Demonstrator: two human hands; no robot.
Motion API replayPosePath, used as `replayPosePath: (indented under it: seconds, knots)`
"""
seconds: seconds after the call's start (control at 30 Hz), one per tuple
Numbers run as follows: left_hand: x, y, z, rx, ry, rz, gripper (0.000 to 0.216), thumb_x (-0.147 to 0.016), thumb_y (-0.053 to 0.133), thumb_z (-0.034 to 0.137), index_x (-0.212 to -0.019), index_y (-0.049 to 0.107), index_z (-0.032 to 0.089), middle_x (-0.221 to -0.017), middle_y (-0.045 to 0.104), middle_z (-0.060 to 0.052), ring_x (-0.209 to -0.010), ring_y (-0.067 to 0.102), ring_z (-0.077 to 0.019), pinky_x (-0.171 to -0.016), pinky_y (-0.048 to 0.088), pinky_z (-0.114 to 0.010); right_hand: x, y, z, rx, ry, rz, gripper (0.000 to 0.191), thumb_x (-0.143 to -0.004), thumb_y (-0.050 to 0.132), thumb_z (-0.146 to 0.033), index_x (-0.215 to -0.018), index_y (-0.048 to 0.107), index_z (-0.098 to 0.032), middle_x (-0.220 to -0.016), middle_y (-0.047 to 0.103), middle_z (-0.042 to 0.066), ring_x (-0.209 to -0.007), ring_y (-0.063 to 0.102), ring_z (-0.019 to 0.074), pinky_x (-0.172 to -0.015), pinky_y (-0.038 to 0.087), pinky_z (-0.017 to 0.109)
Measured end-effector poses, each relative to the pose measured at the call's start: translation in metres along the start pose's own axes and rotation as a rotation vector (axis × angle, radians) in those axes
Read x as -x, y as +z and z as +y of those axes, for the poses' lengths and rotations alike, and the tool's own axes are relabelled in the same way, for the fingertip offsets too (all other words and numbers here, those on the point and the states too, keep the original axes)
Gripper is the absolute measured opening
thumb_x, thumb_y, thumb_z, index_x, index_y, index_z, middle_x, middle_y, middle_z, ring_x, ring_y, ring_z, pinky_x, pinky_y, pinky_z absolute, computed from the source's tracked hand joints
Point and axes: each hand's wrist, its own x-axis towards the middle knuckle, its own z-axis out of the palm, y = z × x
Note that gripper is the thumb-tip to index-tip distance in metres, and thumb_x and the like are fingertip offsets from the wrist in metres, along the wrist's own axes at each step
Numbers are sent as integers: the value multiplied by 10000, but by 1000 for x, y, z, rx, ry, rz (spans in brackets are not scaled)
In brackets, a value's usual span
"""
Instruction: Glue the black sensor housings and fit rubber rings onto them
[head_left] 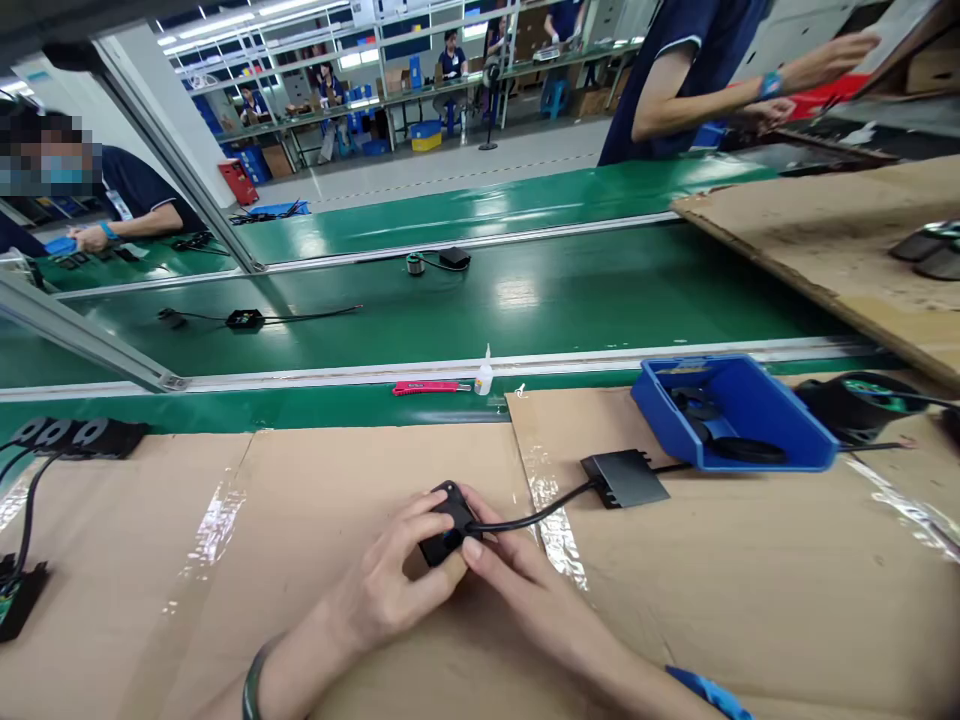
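Between my two hands, just over the cardboard (337, 480), is a small black square housing (444, 535) with a cable coming out of it. My left hand (397, 565) grips it from the left, fingers on its top and thumb at the near edge. My right hand (514, 560) closes on its right side, with the thumb by the cable exit. The black cable (536, 515) runs right to a flat black box (624, 478) lying on the cardboard. Fingers hide part of the housing.
A blue bin (739, 430) with black parts stands at the right, beside a round black unit (862, 400). A red utility knife (430, 387) and a small bottle (484, 375) lie beyond the cardboard. Black housings (82, 437) sit at the left. Co-workers occupy the far side of the green conveyor (330, 340).
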Motion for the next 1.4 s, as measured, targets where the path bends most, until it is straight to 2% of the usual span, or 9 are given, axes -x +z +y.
replayPosePath:
  seconds: [0.07, 0.17, 0.23, 0.33, 0.53, 0.77, 1.0, 1.17, 1.4]
  knots:
    - [-7, -8, 6, 55, -87, -64, 485, -827, 721, 263, -1260, 513, 188, -1252, 562, -152, -1279, 506, -288, -1062, 484, -446, 1, 1, 1, -76, 10, 2, 822, -814, 520, -706, -1470, 378, -231, -1548, 351, 90, -1433, 306, 284, -1199, 203, 484]
    - [-22, -16, 14, 192, -518, -218, 614, -907, 554, 495, -1425, 381, 214, -1467, 411, -163, -1385, 370, -321, -1118, 386, -530, 2, 1, 3, -42, -11, 25, 808, -823, 525, -688, -1468, 382, -224, -1557, 333, 89, -1443, 279, 296, -1198, 200, 493]
    - [-32, -18, 18, 263, -772, -334, 535, -980, 390, 459, -1449, 372, 203, -1509, 388, -131, -1391, 373, -288, -1155, 325, -519, 3, 0, 5, 19, -34, 37, 791, -839, 512, -670, -1471, 378, -214, -1560, 326, 95, -1451, 258, 297, -1202, 183, 499]
    - [-41, -15, 20, 319, -924, -458, 551, -960, 397, 431, -1424, 415, 133, -1474, 450, -127, -1374, 398, -278, -1176, 290, -493, 4, -1, 10, 98, -48, 34, 755, -862, 497, -621, -1475, 368, -199, -1537, 364, 116, -1444, 278, 291, -1202, 175, 513]
    - [-38, -3, 23, 236, -897, -501, 538, -961, 321, 375, -1424, 381, 107, -1458, 454, -155, -1350, 417, -292, -1148, 315, -513, 3, 2, 15, 182, -54, 104, 618, -848, 496, -545, -1350, 537, -186, -1407, 520, 143, -1359, 415, 310, -1170, 250, 542]
    - [-39, 5, 22, 194, -888, -455, 466, -936, 333, 286, -1345, 425, 83, -1371, 531, -198, -1272, 503, -299, -1091, 396, -510, 0, 7, 12, 165, -86, 146, 504, -860, 495, -449, -1293, 582, -206, -1321, 600, 108, -1268, 512, 274, -1122, 352, 501]
    - [-34, 6, 16, 231, -882, -409, 406, -947, 366, 274, -1313, 469, 131, -1342, 572, -163, -1249, 529, -265, -1093, 402, -478, -5, 3, 1, 150, -125, 37, 468, -850, 502, -408, -1245, 614, -182, -1284, 630, 104, -1236, 538, 277, -1099, 381, 494]
    - [-33, 7, 15, 227, -872, -418, 436, -946, 364, 280, -1323, 472, 89, -1358, 552, -182, -1269, 507, -281, -1106, 374, -484, -7, 3, -3, 6, -111, -20, 488, -827, 558, -418, -1264, 594, -204, -1263, 636, 78, -1225, 544, 260, -1083, 412, 445]
    - [-35, -1, 10, 335, -888, -404, 484, -950, 419, 387, -1333, 520, 107, -1366, 572, -138, -1275, 515, -272, -1111, 369, -440, -7, 1, -1, -50, 64, -64, 618, -763, 621, -575, -1213, 610, -152, -1164, 649, 113, -904, 640, 231, -745, 580, 379]
